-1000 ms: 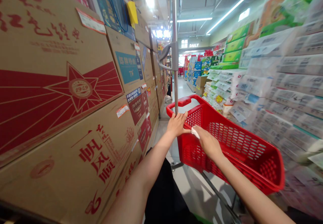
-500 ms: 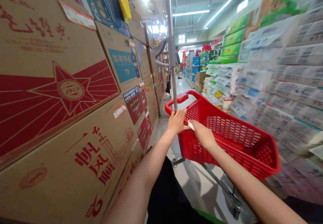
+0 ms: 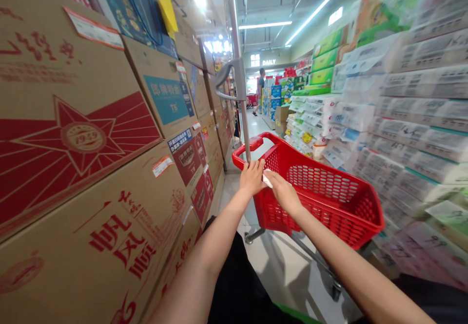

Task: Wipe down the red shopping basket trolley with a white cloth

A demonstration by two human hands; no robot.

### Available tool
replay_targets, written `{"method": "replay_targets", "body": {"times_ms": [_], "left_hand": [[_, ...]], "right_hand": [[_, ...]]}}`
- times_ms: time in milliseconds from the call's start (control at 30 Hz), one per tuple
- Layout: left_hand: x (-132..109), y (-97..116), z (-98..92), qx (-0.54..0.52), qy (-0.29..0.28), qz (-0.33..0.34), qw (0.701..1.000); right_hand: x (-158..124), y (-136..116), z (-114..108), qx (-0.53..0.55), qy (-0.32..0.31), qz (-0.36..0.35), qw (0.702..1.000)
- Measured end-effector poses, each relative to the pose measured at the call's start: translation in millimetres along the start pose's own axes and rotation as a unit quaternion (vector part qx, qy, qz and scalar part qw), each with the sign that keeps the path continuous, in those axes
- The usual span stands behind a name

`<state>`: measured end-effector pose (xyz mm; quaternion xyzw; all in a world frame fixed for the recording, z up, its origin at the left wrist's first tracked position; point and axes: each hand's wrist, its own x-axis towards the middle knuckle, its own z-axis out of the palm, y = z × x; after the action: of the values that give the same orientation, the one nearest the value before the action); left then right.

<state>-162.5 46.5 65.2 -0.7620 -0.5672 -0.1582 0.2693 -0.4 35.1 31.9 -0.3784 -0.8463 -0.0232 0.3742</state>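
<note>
A red plastic shopping cart [image 3: 329, 212] with perforated walls and a metal frame stands crosswise in front of me. My left hand [image 3: 251, 179] is closed over the near end of its rim, close to the foot of an upright metal pole [image 3: 244, 126]. Just right of it, my right hand [image 3: 284, 192] is closed on a small white tissue-like piece [image 3: 267, 180], held against the same rim. Its fingertips are partly hidden. The cart's visible inside shows no goods. A grey looped handle [image 3: 229, 83] sits on the pole above my hands.
Stacked cardboard cartons [image 3: 139, 217] wall the left side closely. Piled white tissue packs [image 3: 420, 114] line the right, near the cart's far end. The tiled aisle floor [image 3: 259, 124] runs ahead between them. A person [image 3: 261, 90] stands farther along, by blue boxes [image 3: 274, 97].
The cartons and cart have shifted left in view, and the cartons on the left look nearer. Both hands keep their hold at the rim. The distant person has shifted slightly right.
</note>
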Motion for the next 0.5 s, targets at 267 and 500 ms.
{"method": "replay_targets", "body": {"times_ms": [267,500], "left_hand": [[-5,2,-1.3,-0.023,0.025,0.003,0.999],[-5,16,-0.2,-0.009,0.039,0.0,0.999]], "right_hand": [[-89,56,-35,-0.055,-0.006,-0.009,0.998],[-64,43,-14,-0.029,0.062,0.006,0.998]]}}
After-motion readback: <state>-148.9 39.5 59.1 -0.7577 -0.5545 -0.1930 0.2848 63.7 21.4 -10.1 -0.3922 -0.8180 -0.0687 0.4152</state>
